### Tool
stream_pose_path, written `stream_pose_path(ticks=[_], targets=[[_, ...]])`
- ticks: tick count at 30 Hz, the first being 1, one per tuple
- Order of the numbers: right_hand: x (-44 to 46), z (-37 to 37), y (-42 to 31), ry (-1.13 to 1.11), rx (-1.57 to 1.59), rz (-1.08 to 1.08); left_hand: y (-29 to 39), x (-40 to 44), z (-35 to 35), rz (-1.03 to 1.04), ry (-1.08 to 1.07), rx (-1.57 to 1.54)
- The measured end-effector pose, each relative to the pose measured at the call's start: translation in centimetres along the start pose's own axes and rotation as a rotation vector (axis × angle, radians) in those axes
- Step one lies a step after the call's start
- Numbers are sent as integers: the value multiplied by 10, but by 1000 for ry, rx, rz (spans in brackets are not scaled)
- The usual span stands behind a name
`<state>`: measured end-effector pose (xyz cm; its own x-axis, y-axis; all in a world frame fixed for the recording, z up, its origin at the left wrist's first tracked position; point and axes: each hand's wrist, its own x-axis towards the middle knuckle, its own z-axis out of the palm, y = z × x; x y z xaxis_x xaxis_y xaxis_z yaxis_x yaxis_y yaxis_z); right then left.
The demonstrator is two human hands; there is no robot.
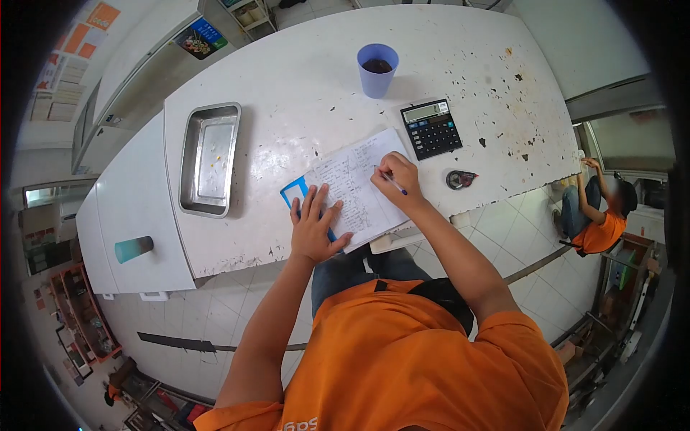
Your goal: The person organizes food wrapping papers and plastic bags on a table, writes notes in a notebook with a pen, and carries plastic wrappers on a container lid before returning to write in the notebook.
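Note:
A notebook (352, 190) full of handwriting lies at a tilt near the front edge of the white table, with a blue cover showing along its left side. My right hand (397, 181) is closed around a pen (394, 183) and rests on the right-hand page. Spread flat on the notebook's lower left side is my left hand (314, 223), its fingers apart. Just right of the page sits a black calculator (433, 133). Below that is a small dark round item with a red part (460, 179), perhaps a correction tape.
A purple cup (377, 72) with dark contents stands behind the notebook. On the left are a metal tray (188, 172) and, farther off, a teal cup (134, 249). The white table (287, 93) has chipped paint. Another person (600, 215) in orange sits at far right.

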<state>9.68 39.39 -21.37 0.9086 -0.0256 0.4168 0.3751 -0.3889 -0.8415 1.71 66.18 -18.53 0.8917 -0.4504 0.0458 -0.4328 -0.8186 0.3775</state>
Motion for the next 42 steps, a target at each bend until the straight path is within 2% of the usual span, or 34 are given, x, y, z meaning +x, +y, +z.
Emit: stream_pose_path(ticks=[7,10,13,16,18,19,24,33,42], targets=[[-1,-2,5,-47,-13,42,0,0,1,2,-1,3],[0,-9,5,-112,108,129,-1,-1,0,0,-6,7],[-2,-10,4,-251,58,135,0,-1,-1,-9,-15,-10],[-1,-9,2,-211,101,137,0,-6,-4,-35,-27,-12],[-10,0,28,-256,172,118,-4,-1,6,27,3,-78],[-10,2,31,-236,139,15,-12,-8,18,51,36,-52],[-7,-6,15,-227,208,-69,1,1,4,89,-29,39],[-9,-4,11,-157,234,-63,8,0,-1,78,-47,96],[-7,-9,7,-194,243,-66,10,1,-4,63,-61,108]])
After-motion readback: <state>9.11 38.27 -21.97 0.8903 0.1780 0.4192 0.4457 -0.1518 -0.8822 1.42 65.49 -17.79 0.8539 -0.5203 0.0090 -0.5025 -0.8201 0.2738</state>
